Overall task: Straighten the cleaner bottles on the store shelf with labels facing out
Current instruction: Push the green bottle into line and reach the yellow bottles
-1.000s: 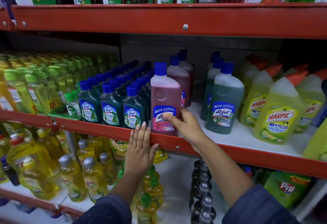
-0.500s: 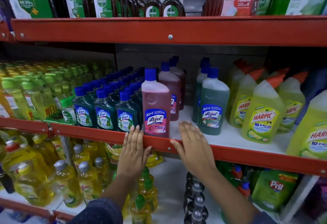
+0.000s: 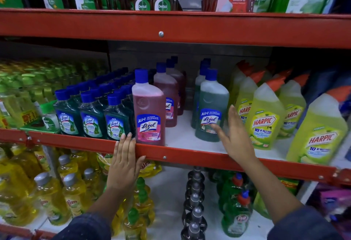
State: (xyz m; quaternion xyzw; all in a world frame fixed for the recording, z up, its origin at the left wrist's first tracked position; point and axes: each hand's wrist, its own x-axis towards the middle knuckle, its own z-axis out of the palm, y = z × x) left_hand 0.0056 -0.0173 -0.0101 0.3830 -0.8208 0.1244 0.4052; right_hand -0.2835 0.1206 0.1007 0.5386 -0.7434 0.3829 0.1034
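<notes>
Hands at the middle shelf, bottles upright with labels out.

The left hand (image 3: 124, 163) lies flat on the red shelf edge (image 3: 190, 156), fingers together, at seven o'clock of the pink bottle (image 3: 149, 110). The right hand (image 3: 234, 137), fingers spread, reaches the green bottle (image 3: 211, 107) at its four o'clock, seemingly touching the label, beside the yellow bottles (image 3: 264, 118).

i see a pink bottle (image 3: 149, 107) with a blue cap, a dark green bottle (image 3: 212, 105) with a blue label, yellow-green bottles (image 3: 266, 114) with orange caps, and a red shelf (image 3: 190, 156).
</notes>
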